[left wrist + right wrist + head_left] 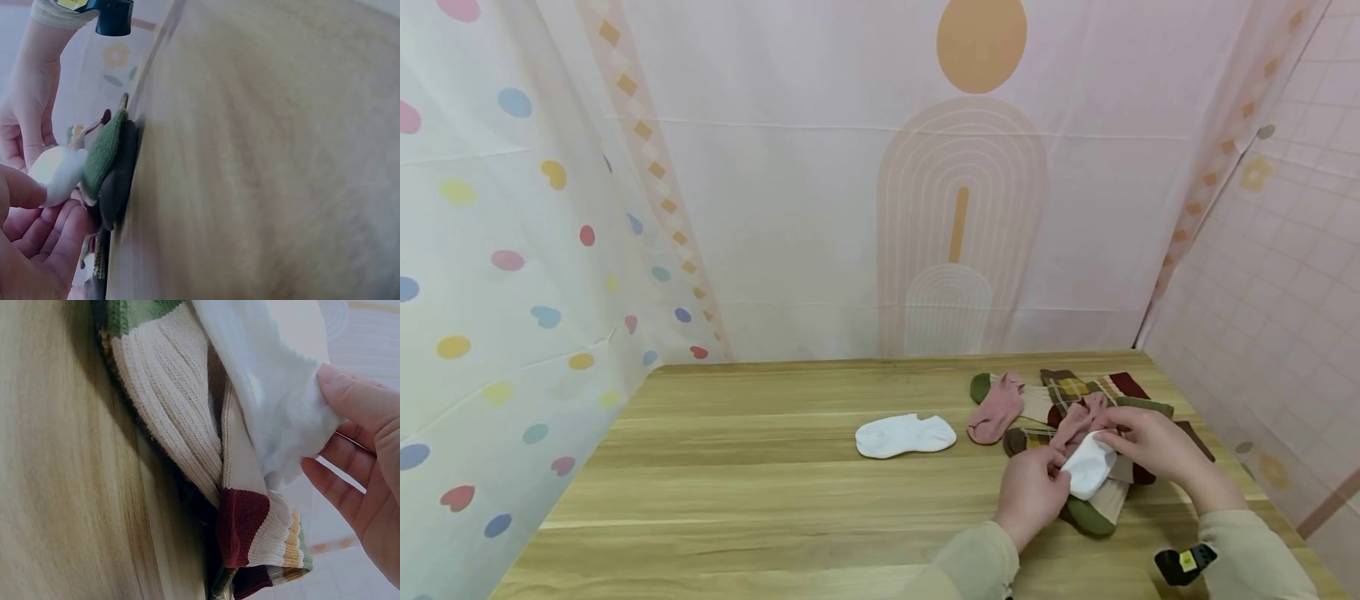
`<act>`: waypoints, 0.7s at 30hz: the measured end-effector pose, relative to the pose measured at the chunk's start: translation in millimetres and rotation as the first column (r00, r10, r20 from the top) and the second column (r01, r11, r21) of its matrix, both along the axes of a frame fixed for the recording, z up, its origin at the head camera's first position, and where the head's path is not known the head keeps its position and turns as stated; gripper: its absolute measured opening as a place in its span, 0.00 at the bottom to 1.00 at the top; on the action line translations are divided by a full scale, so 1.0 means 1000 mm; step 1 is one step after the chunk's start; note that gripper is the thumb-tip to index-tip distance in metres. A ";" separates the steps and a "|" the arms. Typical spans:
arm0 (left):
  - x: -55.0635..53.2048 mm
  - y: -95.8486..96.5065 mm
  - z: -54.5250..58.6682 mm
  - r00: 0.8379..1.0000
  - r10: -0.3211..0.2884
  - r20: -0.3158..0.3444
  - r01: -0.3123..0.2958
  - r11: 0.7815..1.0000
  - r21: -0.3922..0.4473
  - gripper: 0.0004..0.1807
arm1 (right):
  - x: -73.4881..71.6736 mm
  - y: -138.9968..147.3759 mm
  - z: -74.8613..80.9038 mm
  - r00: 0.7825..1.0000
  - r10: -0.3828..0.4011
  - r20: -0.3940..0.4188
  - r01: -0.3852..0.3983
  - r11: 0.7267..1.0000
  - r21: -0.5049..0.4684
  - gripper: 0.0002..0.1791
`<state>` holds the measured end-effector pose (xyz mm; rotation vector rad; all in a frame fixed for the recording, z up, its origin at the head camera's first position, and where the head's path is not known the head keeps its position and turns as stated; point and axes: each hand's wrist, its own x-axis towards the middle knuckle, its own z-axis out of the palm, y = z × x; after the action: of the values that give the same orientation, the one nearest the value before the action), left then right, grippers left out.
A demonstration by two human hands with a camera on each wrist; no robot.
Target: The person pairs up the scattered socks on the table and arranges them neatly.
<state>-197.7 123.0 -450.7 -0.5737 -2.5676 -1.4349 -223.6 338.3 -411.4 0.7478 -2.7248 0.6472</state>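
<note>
Both hands hold a white ankle sock (1088,468) above a heap of socks at the right of the table. My left hand (1032,495) pinches its near-left edge between thumb and fingers, as the left wrist view also shows. My right hand (1157,450) pinches the other side; thumb and fingers grip the cloth in the right wrist view. Just behind the white sock, a pink sock (1078,419) lies on the heap. Below it shows a cream sock with a green toe (1090,517). A second white ankle sock (905,436) lies flat at mid-table.
Another pink sock (997,408) lies at the heap's left side. Patterned socks in plaid (1065,386), cream and dark red (244,528) overlap in the heap. The wooden table (737,483) meets hanging cloth at its back edge. A black strap device (1183,564) sits at the right wrist.
</note>
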 end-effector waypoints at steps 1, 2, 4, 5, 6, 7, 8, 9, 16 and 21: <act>0.000 -0.001 0.000 1.000 0.001 -0.008 -0.001 1.000 0.011 0.04 | 0.000 0.000 0.000 1.000 0.002 -0.009 -0.002 1.000 -0.003 0.09; -0.001 -0.002 0.001 1.000 0.001 -0.010 -0.001 1.000 0.021 0.04 | 0.000 -0.001 0.000 1.000 0.003 -0.018 -0.004 1.000 -0.005 0.09; -0.001 -0.005 0.002 1.000 0.002 -0.006 -0.001 0.999 0.037 0.04 | 0.000 -0.001 0.000 0.999 0.008 -0.040 -0.008 1.000 -0.013 0.09; -0.001 -0.006 0.002 1.000 0.003 -0.005 -0.003 0.999 0.042 0.04 | -0.001 -0.002 0.000 0.999 0.011 -0.053 -0.011 1.000 -0.014 0.10; -0.002 -0.007 0.003 1.000 0.005 -0.002 -0.005 0.999 0.044 0.04 | -0.001 -0.002 0.000 0.998 0.013 -0.066 -0.014 1.000 -0.018 0.10; -0.002 -0.008 0.004 1.000 0.006 -0.002 -0.006 0.999 0.041 0.04 | -0.001 -0.002 0.000 0.997 0.017 -0.079 -0.019 1.000 -0.019 0.11; -0.002 -0.008 0.004 1.000 0.007 -0.001 -0.007 0.999 0.034 0.04 | -0.001 -0.002 0.000 0.995 0.022 -0.096 -0.024 1.000 -0.020 0.12; -0.003 -0.009 0.005 1.000 0.008 0.001 -0.008 1.000 0.029 0.04 | -0.001 -0.001 0.001 0.993 0.027 -0.113 -0.030 0.999 -0.023 0.12; -0.004 -0.012 0.006 1.000 0.005 -0.007 -0.005 1.000 -0.001 0.04 | -0.003 0.001 0.005 0.977 0.066 -0.205 -0.082 0.994 -0.073 0.19; -0.004 -0.013 0.006 1.000 0.002 -0.017 -0.002 1.000 0.005 0.04 | -0.005 0.006 0.005 0.986 0.072 -0.151 -0.085 0.993 -0.081 0.19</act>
<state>-202.1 109.8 -444.4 -0.5800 -2.5498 -1.4292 -229.1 344.0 -406.8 0.8499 -2.5267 0.6943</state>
